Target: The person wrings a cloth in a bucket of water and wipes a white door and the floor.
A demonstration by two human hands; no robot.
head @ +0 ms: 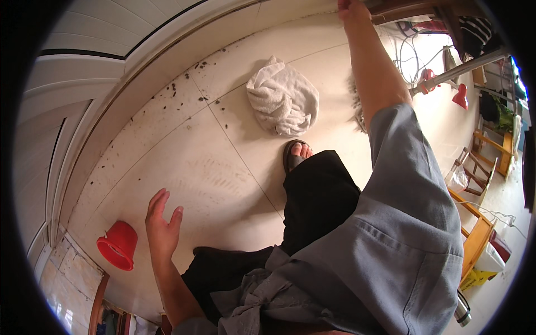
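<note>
My left hand [164, 224] hovers over the tiled floor with its fingers apart and nothing in it, to the right of a red plastic bucket [120, 244] lying tipped over. My right arm stretches to the top of the view; my right hand [354, 10] is cut off there beside a dark wooden furniture edge, and what its fingers do is unclear. A crumpled whitish towel [284, 98] lies on the floor just beyond my sandalled foot [298, 153]. Partly behind my right arm, a grey fringed thing, perhaps a mop head [359, 113], rests on the floor.
Dark crumbs of debris [202, 99] lie scattered along the base of a white panelled door [83, 79]. At the right are a metal pole [465, 71], loose cables [408, 58], a red lamp-like object [460, 97], wooden stools [477, 238] and a steel flask [462, 310].
</note>
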